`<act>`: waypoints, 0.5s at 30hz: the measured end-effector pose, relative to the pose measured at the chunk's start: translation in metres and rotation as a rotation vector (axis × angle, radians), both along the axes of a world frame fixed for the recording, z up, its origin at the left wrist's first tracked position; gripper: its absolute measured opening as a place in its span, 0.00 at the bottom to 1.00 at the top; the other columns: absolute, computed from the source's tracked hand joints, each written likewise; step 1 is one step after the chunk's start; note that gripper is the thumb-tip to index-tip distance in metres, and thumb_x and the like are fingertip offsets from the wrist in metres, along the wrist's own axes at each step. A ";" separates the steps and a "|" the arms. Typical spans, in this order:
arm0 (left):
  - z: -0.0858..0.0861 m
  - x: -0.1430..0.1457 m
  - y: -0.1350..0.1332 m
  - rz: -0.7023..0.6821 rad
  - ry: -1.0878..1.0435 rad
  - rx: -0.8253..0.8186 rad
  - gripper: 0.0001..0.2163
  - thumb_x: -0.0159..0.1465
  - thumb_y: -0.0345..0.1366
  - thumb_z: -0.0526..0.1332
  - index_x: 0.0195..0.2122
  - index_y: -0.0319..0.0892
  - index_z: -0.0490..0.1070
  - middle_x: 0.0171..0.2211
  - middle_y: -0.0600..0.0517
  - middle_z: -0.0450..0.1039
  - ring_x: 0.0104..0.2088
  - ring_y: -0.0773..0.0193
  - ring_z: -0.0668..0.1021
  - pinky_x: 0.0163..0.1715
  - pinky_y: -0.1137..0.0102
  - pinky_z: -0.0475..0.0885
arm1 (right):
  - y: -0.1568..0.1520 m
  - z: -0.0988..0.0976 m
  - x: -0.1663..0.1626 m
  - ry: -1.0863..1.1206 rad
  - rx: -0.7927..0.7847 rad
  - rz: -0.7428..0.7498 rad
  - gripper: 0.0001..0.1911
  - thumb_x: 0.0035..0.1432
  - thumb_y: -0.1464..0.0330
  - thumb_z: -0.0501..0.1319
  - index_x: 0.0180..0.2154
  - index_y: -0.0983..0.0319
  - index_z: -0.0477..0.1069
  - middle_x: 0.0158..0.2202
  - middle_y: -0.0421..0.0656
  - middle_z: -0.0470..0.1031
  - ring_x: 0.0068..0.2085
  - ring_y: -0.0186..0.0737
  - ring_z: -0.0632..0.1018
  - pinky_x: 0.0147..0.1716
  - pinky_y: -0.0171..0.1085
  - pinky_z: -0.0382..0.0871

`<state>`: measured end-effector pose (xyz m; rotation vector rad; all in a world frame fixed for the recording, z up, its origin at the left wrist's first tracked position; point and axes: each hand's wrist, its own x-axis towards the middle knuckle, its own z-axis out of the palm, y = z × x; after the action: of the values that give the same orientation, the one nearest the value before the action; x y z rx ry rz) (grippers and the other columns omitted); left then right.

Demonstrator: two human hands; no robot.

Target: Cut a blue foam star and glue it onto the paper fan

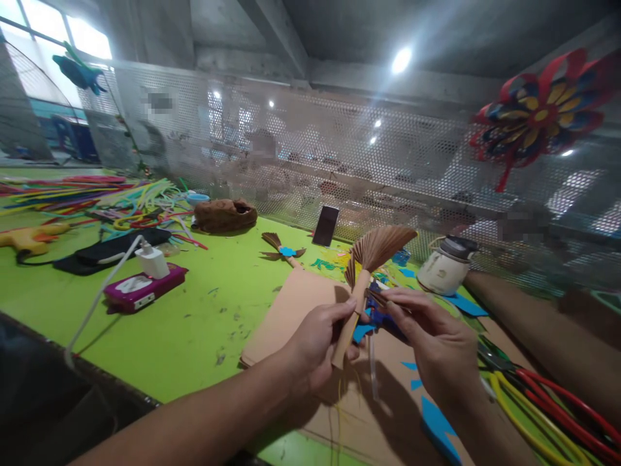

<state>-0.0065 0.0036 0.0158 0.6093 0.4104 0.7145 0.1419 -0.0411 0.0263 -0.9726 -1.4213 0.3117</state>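
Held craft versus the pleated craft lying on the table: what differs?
The held craft is up in the left hand; the table craft lies on the green table. The held craft looks larger, partly because it's nearer; the table craft looks smaller. Both have brown pleated parts.

White charger [152, 263] atop a purple power strip [167, 283]

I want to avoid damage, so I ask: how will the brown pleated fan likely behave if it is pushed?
The brown pleated fan probably flexes and creases easily, since its folds look thin. It seems light, with the left hand gripping the slim stem below.
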 end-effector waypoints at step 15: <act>0.004 -0.002 -0.009 0.252 0.178 0.468 0.17 0.60 0.49 0.56 0.30 0.37 0.68 0.20 0.55 0.63 0.18 0.72 0.66 0.18 0.76 0.61 | -0.007 -0.007 -0.022 -0.197 0.075 -0.060 0.14 0.57 0.74 0.58 0.45 0.59 0.73 0.46 0.46 0.73 0.49 0.44 0.72 0.50 0.45 0.67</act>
<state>-0.0083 -0.0051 0.0200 1.0803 0.4939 1.0126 0.1203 -0.0484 0.0191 -1.0040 -1.5675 0.1192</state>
